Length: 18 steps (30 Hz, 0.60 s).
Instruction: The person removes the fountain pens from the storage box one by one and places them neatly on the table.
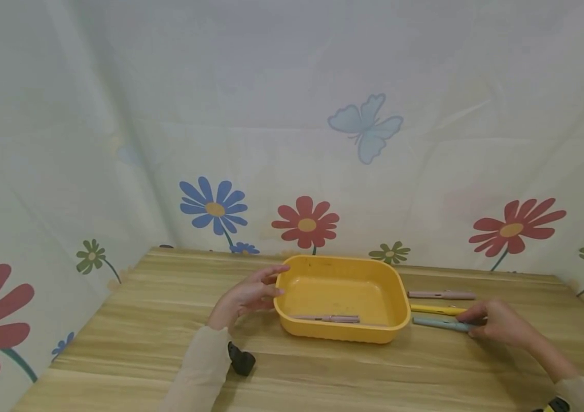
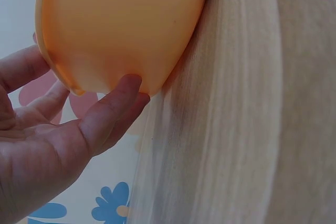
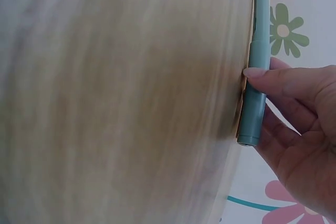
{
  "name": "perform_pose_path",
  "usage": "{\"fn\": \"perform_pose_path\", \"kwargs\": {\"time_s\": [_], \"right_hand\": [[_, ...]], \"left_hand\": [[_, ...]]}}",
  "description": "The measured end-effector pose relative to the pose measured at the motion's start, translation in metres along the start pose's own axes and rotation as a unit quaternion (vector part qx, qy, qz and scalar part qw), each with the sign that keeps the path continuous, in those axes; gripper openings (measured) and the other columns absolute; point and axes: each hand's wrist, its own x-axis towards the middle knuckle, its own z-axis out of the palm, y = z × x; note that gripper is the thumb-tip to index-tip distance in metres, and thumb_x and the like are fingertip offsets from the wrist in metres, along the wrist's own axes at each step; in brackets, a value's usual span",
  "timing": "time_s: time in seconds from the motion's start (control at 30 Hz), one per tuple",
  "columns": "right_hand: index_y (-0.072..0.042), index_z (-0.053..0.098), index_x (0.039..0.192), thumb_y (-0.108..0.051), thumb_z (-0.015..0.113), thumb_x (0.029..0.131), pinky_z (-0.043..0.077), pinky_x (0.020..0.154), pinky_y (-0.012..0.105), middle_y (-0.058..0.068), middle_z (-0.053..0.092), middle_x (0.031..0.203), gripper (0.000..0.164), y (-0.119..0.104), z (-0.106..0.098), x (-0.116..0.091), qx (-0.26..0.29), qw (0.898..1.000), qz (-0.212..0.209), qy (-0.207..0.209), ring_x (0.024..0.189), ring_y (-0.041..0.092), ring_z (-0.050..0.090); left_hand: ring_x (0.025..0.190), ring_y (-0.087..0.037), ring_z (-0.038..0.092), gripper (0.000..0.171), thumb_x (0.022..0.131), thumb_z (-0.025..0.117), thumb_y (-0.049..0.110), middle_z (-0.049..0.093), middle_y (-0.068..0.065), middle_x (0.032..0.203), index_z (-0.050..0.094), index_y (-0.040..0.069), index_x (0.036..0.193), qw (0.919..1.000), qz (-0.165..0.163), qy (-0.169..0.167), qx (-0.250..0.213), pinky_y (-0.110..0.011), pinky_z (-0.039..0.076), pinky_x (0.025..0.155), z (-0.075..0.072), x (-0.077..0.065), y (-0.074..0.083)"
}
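Note:
In the head view, my left hand [image 1: 250, 292] is at the left end of a yellow plastic basket [image 1: 343, 332], its fingers spread. The left wrist view shows fingertips [image 2: 131, 83] touching the basket's outer wall [image 2: 126, 24] and rim. To the right of the basket, my right hand [image 1: 503, 323] pinches a teal capped pen [image 1: 438, 324] near one end. The right wrist view shows the thumb across the pen [image 3: 255, 106], with the other fingers partly hidden behind it. Just beyond lies a yellow pen [image 1: 433, 309], and farther back a pinkish pen [image 1: 441, 295].
Inside the basket, a pinkish pen [image 1: 340, 319] lies along the near wall. The wood-grain table [image 1: 322, 372] runs back to a white curtain [image 1: 271, 114] printed with flowers and a butterfly. A black device [image 1: 242, 360] is at the left wrist.

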Motion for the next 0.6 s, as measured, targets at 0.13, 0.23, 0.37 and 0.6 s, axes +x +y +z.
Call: {"fn": "perform_pose_path", "kwargs": {"time_s": [0.13,0.23,0.37,0.6], "right_hand": [[0.004,0.07,0.087,0.001,0.073,0.065,0.053,0.066,0.027,0.012,0.069,0.087,0.023,-0.0008,0.0,-0.0003,0.0,1.0,0.0,0.005,0.078,-0.001,0.058],[0.004,0.07,0.086,0.001,0.072,0.064,0.054,0.065,0.032,0.011,0.069,0.086,0.023,0.0017,0.001,0.0003,0.004,1.0,-0.016,0.012,0.078,0.0,0.058],[0.003,0.071,0.084,0.004,0.072,0.062,0.054,0.062,0.032,0.009,0.069,0.082,0.022,0.0081,0.0036,0.0013,0.01,0.998,-0.057,0.028,0.076,0.001,0.059],[0.004,0.07,0.086,0.001,0.073,0.064,0.054,0.065,0.033,0.012,0.069,0.085,0.022,0.003,0.0005,0.0004,-0.006,1.0,-0.019,0.009,0.078,0.002,0.059]], "left_hand": [[0.118,-0.038,0.044,0.059,0.085,0.053,-0.002,0.027,-0.022,0.144,0.034,0.008,0.14,0.9999,0.006,-0.01,0.001,-0.047,0.044,0.092,-0.0002,-0.0011,0.0001],[0.119,-0.039,0.042,0.059,0.086,0.053,-0.001,0.026,-0.023,0.144,0.032,0.007,0.14,0.9998,0.009,-0.019,0.001,-0.048,0.042,0.093,-0.001,-0.0023,-0.0002],[0.12,-0.039,0.041,0.059,0.086,0.053,-0.001,0.025,-0.023,0.144,0.032,0.007,0.14,0.9997,0.01,-0.023,0.001,-0.048,0.042,0.093,-0.0014,-0.0025,-0.0003],[0.119,-0.039,0.043,0.058,0.085,0.054,-0.001,0.026,-0.023,0.144,0.034,0.007,0.139,0.9998,0.009,-0.018,0.007,-0.047,0.044,0.092,-0.0016,-0.001,-0.0007]]}}
